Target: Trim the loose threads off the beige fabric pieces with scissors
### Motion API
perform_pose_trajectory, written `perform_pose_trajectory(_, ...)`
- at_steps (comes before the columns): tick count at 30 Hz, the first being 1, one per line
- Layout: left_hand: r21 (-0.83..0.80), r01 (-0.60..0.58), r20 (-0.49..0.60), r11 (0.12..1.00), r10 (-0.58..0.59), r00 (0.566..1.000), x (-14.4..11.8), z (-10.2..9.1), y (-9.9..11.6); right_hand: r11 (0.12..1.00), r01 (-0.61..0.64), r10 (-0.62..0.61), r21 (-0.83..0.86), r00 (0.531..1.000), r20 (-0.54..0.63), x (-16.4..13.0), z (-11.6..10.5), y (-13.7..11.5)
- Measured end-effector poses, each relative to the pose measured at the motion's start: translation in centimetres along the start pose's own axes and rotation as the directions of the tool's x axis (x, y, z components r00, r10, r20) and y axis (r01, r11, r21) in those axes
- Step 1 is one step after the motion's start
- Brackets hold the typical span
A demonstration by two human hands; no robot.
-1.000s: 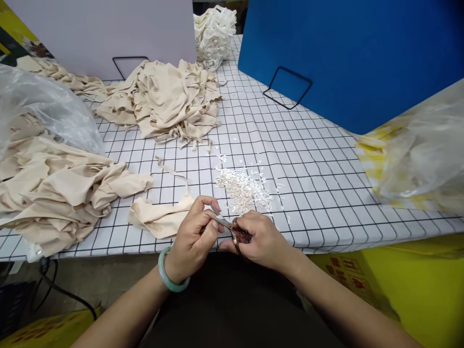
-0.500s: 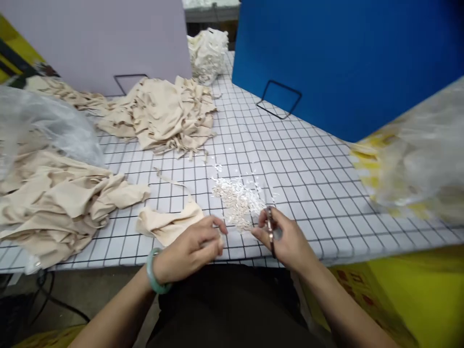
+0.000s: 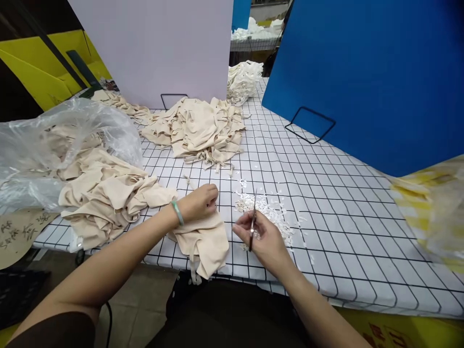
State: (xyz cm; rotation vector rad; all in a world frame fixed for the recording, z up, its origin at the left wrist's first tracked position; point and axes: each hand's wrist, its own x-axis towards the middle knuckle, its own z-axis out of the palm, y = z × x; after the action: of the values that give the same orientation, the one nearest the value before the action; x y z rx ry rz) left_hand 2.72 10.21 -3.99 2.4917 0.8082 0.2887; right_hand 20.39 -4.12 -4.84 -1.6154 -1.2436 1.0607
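Beige fabric piece (image 3: 203, 239) is gripped by the left hand (image 3: 197, 203); beside it, small scissors (image 3: 253, 220) are clasped in the right hand (image 3: 263, 237), clippings (image 3: 270, 215) already heaped, piles (image 3: 108, 193) left.

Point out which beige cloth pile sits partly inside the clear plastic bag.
The left pile: its far part lies under the clear plastic bag. The pile by the lilac board lies uncovered, and the single piece is under the left hand.
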Motion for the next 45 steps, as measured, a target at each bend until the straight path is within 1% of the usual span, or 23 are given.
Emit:
perform_pose_trajectory(3, -0.087, 0.081, -0.018, 0.993, -0.083, 0.996, -2.0, -2.5, 2.1, 0.98, 0.006, -0.013, 0.201, 0.999, 0.03, 0.9, 2.8, -0.3)
perform_pose_trajectory(5, -0.189, 0.188, 0.011, 0.964, -0.189, 0.982, -3.6, -4.7, 3.6, 0.946, -0.035, 0.001, 0.323, 0.995, 0.105, 1.6, 4.2, -0.6)
perform_pose_trajectory(8, -0.275, 0.375, 0.195, 0.886, -0.33, 0.924, -5.9, -7.8, 4.9, 0.848, -0.151, 0.027, 0.508, 0.969, 0.244, 2.6, 4.5, -1.6)
perform_pose_trajectory(10, -0.298, 0.433, 0.313, 0.85, -0.342, 0.886, -7.4, -9.1, 5.3, 0.787, -0.189, -0.005, 0.587, 0.95, 0.313, 3.5, 3.8, -2.5)
perform_pose_trajectory(11, -0.335, 0.44, 0.352, 0.833, -0.322, 0.879, -8.2, -9.4, 5.4, 0.764, -0.202, -0.027, 0.613, 0.939, 0.343, 4.0, 3.5, -3.1)
perform_pose_trajectory(13, -0.445, 0.417, 0.373, 0.792, -0.258, 0.891, -9.5, -9.6, 5.7, 0.719, -0.239, -0.056, 0.652, 0.916, 0.398, 4.8, 3.2, -4.1)
perform_pose_trajectory(15, -0.553, 0.364, 0.349, 0.749, -0.189, 0.918, -10.4, -9.1, 6.2, 0.678, -0.3, -0.055, 0.671, 0.89, 0.453, 5.2, 3.6, -4.7)
perform_pose_trajectory(16, -0.596, 0.32, 0.304, 0.736, -0.162, 0.939, -10.7, -8.7, 6.5, 0.653, -0.337, -0.046, 0.678, 0.876, 0.48, 5.2, 4.2, -4.9)
perform_pose_trajectory(18, -0.642, 0.185, 0.119, 0.744, -0.142, 0.983, -10.9, -7.4, 7.2, 0.601, -0.409, -0.027, 0.687, 0.849, 0.528, 4.9, 5.8, -4.8)
perform_pose_trajectory(19, -0.647, 0.11, -0.005, 0.755, -0.148, 0.989, -10.8, -6.6, 7.4, 0.582, -0.435, -0.028, 0.687, 0.834, 0.552, 4.6, 6.7, -4.6)
perform_pose_trajectory(21, -0.67, -0.016, -0.236, 0.743, -0.192, 0.953, -10.2, -4.5, 7.7, 0.572, -0.456, -0.033, 0.682, 0.818, 0.574, 3.9, 8.5, -4.0)
perform_pose_trajectory(23, -0.752, -0.078, -0.345, 0.655, -0.289, 0.893, -9.5, -2.3, 7.7, 0.583, -0.456, -0.02, 0.673, 0.819, 0.573, 3.2, 9.3, -3.2)
perform_pose_trajectory(25, -0.828, -0.099, -0.367, 0.551, -0.4, 0.84, -9.0, -0.3, 7.6, 0.629, -0.426, 0.002, 0.65, 0.837, 0.547, 2.6, 8.8, -2.4)
perform_pose_trajectory(26, -0.844, -0.097, -0.373, 0.528, -0.445, 0.814, -8.9, 0.4, 7.6, 0.681, -0.378, 0.007, 0.628, 0.86, 0.51, 2.4, 7.9, -2.1)
perform_pose_trajectory(29, -0.832, -0.068, -0.396, 0.55, -0.503, 0.768, -8.9, 1.4, 7.7, 0.905, -0.124, -0.017, 0.406, 0.945, 0.327, 1.9, 4.0, -1.4)
perform_pose_trajectory(31, -0.822, -0.046, -0.39, 0.568, -0.502, 0.772, -9.0, 1.3, 8.0, 0.974, 0.004, -0.057, 0.228, 0.973, 0.226, 1.3, 1.9, -1.5)
perform_pose_trajectory(32, -0.821, -0.042, -0.383, 0.57, -0.494, 0.78, -9.0, 1.1, 8.2, 0.981, 0.031, -0.074, 0.191, 0.972, 0.225, 1.0, 1.4, -1.7)
perform_pose_trajectory(34, -0.824, -0.053, -0.376, 0.565, -0.473, 0.797, -8.9, 0.7, 8.6, 0.965, 0.021, -0.098, 0.26, 0.953, 0.285, 0.2, 1.9, -2.3)
perform_pose_trajectory(37, -0.823, -0.123, -0.416, 0.555, -0.442, 0.795, -8.4, -0.1, 9.0, 0.879, -0.081, -0.095, 0.469, 0.936, 0.339, -0.8, 5.1, -3.1)
perform_pose_trajectory(40, -0.864, -0.153, -0.412, 0.479, -0.498, 0.763, -8.2, -0.4, 9.0, 0.808, -0.174, -0.052, 0.563, 0.931, 0.362, -1.2, 7.7, -3.1)
perform_pose_trajectory(42, -0.891, -0.116, -0.371, 0.438, -0.558, 0.742, -8.4, -0.2, 8.8, 0.819, -0.206, -0.053, 0.535, 0.902, 0.429, -1.2, 7.5, -2.7)
perform_pose_trajectory(43, -0.887, -0.089, -0.366, 0.453, -0.574, 0.733, -8.6, 0.1, 8.7, 0.847, -0.186, -0.059, 0.498, 0.898, 0.436, -1.1, 6.9, -2.4)
perform_pose_trajectory(45, -0.829, -0.053, -0.415, 0.556, -0.55, 0.725, -8.9, 0.8, 8.7, 0.934, -0.056, -0.093, 0.353, 0.916, 0.39, -0.9, 4.8, -1.9)
